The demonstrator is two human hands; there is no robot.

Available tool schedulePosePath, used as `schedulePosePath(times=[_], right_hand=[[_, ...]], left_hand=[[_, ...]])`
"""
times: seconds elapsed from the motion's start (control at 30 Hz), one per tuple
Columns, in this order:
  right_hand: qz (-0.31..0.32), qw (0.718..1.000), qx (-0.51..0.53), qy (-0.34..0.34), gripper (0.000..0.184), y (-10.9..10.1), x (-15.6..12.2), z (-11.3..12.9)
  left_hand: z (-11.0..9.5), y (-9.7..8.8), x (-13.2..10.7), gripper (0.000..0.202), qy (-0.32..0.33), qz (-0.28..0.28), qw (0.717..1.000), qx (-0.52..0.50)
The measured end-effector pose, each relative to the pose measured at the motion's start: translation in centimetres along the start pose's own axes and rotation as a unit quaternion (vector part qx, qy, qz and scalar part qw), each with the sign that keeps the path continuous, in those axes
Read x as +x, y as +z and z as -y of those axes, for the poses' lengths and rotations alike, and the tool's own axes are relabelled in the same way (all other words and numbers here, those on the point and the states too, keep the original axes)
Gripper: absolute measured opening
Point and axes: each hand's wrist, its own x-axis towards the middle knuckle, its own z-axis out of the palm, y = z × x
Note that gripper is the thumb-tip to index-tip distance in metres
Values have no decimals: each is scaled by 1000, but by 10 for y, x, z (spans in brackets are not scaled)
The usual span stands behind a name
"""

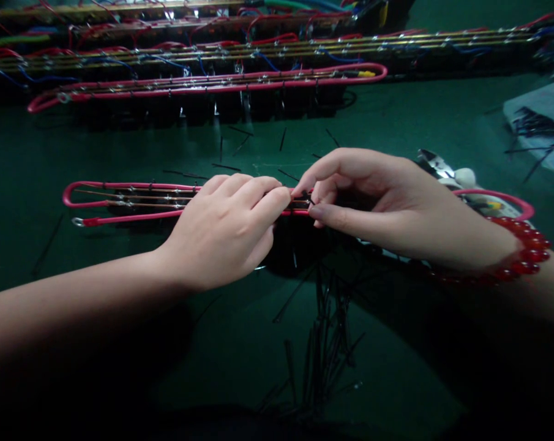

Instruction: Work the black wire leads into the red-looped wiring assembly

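Along this green surface (134,144) lies a red-cabled strip (152,199), with wired strips (258,52) behind, black ties (320,343) heaped nearer, and pliers (436,164) and plastic (548,101) rightward.

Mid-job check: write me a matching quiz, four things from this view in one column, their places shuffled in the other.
Things:
1. Red bead bracelet
2. Bare left hand
3. Whitish plastic bag
4. Loose pile of thin black strips

Places:
A. At the picture's right edge
B. On the green surface, nearer the wearer than the hands
C. Around the wrist of the right hand
D. Over the near long pink-cabled assembly

Pairs: 1-C, 2-D, 3-A, 4-B
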Motion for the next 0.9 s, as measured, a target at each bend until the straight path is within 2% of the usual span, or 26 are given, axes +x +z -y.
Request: schedulePosePath(times=[0.2,0.47,0.6,0.73,0.8,0.9], right_hand=[[-5,1000,3,14,18,1,0,3],[-14,1000,6,17,16,2,0,5],[-50,997,51,31,10,4,0,6],[-118,988,94,1,13,11,3,4],[-150,985,84,-7,15,16,4,3],[-151,988,20,0,14,21,2,2]], left_hand=[[-7,-10,-3,39,-26,45,998,33],[-2,0,-1,40,-23,12,999,21],[0,2,0,40,-22,6,1000,21],[0,4,1,38,-15,-10,1000,12],[-1,5,2,37,-17,-23,1000,9],[-1,7,3,35,-19,-37,999,3]])
